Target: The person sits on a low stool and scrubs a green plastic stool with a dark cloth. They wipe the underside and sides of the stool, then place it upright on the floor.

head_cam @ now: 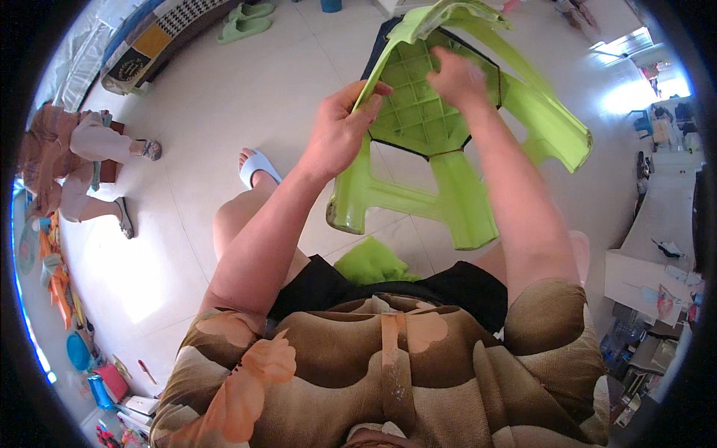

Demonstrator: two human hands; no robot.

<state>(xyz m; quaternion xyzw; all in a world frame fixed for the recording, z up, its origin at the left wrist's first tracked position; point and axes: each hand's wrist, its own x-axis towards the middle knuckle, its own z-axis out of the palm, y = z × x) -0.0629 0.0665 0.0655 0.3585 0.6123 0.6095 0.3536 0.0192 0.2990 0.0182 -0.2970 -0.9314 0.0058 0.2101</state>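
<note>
A green plastic stool [403,193] is tipped so its ribbed underside faces me, its legs spread towards me and to the right. My left hand [347,126] grips the edge of one stool leg, thumb on top. My right hand [459,78], slightly blurred, is over the ribbed underside with a finger stretched out; whether it touches the ribs or holds anything small, I cannot tell. Dark material and a thin brownish cord show round the seat's rim. A bright green cloth [372,262] lies between my thighs, below the stool.
At the left a seated person [84,151] has their feet on the tiled floor [196,123]. Green slippers [245,25] lie beside a patterned cover [151,42] at the top left. A white table [644,274] with objects stands at the right. Various household items line the lower left.
</note>
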